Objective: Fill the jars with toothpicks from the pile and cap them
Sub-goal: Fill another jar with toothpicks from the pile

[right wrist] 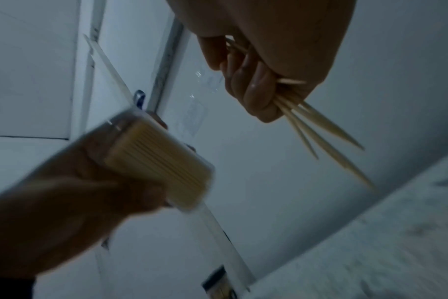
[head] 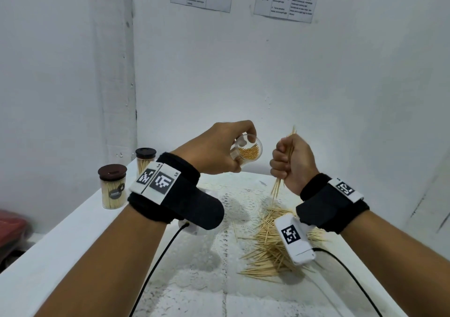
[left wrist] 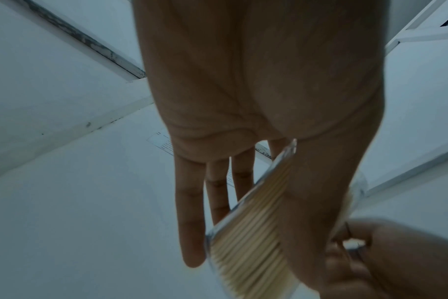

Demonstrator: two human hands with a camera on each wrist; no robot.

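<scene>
My left hand (head: 226,146) grips an uncapped clear jar (head: 247,151), tilted with its mouth toward me and partly filled with toothpicks. The same jar (left wrist: 251,232) shows between thumb and fingers in the left wrist view, and again as the jar (right wrist: 161,163) in the right wrist view. To its right, apart from it, my right hand (head: 292,163) is fisted round a small bundle of toothpicks (head: 287,153) that sticks out above and below the fist. The bundle's (right wrist: 317,125) pointed ends show below the curled fingers (right wrist: 253,89). A loose toothpick pile (head: 270,241) lies on the white table below.
Two filled jars with brown caps stand at the table's left edge: one nearer (head: 113,186), one behind (head: 145,159). A lace-patterned cloth (head: 233,209) covers the white table (head: 60,241). White walls close in behind and on both sides. A red object (head: 11,224) sits low at far left.
</scene>
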